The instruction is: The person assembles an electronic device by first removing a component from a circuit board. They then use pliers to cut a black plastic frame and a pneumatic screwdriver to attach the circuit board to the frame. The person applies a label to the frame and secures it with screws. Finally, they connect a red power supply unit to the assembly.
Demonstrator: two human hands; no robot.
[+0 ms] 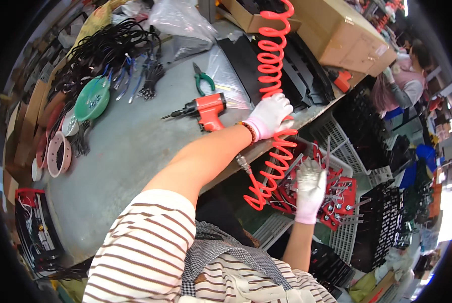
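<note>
My left hand (272,115), in a white glove with a pink cuff, is closed around the red coiled air hose (272,59) at the table's edge. The hose's lower coils hang below it, ending in a metal fitting (243,162). Left of that hand, a red and black pneumatic screwdriver (206,108) lies on the table. My right hand (311,184), gloved alike, reaches down among red parts (339,194) with metal strips and wires in a pale crate (348,169). Its fingers look curled; what they grip is hidden.
Green-handled pliers (203,82) and flat black panels (241,63) lie on the grey table (115,166). At left are a green bowl (92,98), a pink basket (59,154) and black cables (112,48). A cardboard box (342,38) stands far right; beyond it is another person (402,76).
</note>
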